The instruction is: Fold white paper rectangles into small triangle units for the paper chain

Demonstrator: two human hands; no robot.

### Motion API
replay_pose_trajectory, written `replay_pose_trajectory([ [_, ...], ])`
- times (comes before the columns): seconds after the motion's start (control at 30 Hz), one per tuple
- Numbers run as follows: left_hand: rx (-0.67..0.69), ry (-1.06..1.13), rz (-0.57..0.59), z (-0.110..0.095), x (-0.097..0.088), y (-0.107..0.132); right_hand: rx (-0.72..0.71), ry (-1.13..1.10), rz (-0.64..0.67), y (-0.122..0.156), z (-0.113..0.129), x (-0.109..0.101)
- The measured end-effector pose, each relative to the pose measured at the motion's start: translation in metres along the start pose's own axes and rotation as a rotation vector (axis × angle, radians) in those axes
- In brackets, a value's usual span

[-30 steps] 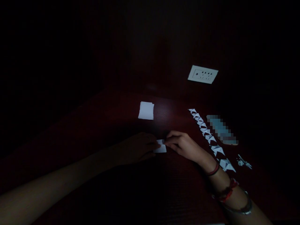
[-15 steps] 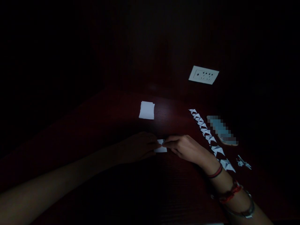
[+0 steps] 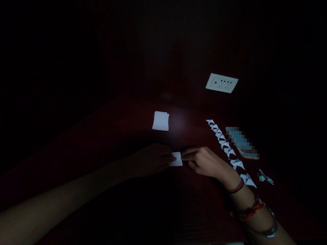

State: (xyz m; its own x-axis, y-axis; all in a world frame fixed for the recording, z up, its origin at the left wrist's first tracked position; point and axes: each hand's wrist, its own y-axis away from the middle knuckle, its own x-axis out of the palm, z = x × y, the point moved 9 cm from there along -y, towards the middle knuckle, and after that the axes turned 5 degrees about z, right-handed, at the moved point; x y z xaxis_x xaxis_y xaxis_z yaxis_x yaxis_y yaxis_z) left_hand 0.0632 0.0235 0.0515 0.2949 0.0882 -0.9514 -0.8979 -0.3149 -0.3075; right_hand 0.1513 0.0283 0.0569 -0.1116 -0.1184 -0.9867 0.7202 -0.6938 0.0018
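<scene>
A small white square of paper (image 3: 176, 160) with a crease line lies on the dark red table between my hands. My left hand (image 3: 154, 158) is in deep shadow; its fingers close over the paper's left side and one fingertip presses on its face. At the paper's upper right edge, the thumb and index finger of my right hand (image 3: 204, 161) are pinched together, touching it. The left hand partly covers the paper.
Beyond my hands lies a stack of white paper squares (image 3: 160, 121). To the right runs a row of folded white paper pieces (image 3: 221, 139), beside a phone (image 3: 241, 141) with a blurred screen. Nearer is a small white tangle (image 3: 265, 177). A wall socket (image 3: 222, 83) is behind.
My right fingertips have slid right, from the paper's middle to its upper right edge, exposing more of its face. My left hand stays on the paper.
</scene>
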Motion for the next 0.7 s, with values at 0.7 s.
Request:
replay_pose_trajectory([
  [0.7,-0.043,-0.06,0.11,0.004,0.011,0.004,-0.071,-0.267,-0.052,-0.004,0.003,-0.001],
])
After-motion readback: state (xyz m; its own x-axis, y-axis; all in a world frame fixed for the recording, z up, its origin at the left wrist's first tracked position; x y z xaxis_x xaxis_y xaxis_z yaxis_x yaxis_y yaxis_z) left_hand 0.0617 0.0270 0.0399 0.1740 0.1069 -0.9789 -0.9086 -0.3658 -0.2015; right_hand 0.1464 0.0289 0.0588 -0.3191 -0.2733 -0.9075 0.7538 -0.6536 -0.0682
